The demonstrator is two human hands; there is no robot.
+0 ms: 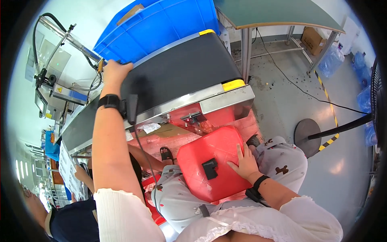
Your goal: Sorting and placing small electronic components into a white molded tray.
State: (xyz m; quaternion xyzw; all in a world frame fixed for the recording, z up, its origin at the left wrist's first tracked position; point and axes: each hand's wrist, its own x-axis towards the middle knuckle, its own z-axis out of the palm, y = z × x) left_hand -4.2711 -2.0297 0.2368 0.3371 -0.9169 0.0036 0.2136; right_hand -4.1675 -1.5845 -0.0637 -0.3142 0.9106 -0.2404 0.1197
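My left arm stretches over the black conveyor belt (177, 72). At its far edge, my left hand (116, 73) is closed, its fingers curled beside a blue crate (161, 28). A small dark thing shows at its fingertips; I cannot make out what it is. My right hand (245, 162) lies open, fingers spread, on the right side of a red plastic stool (225, 145) between my knees. On the stool's top, left of that hand and apart from it, sits a small black piece (209, 168) with a notched edge.
A sensor on a bracket (194, 117) juts from the belt's near side. Machine arms and cables (52, 80) stand at the left. A person (76, 218) sits close on my left. A green table (278, 12) is at the far right, and a fan stand (308, 137) at the right.
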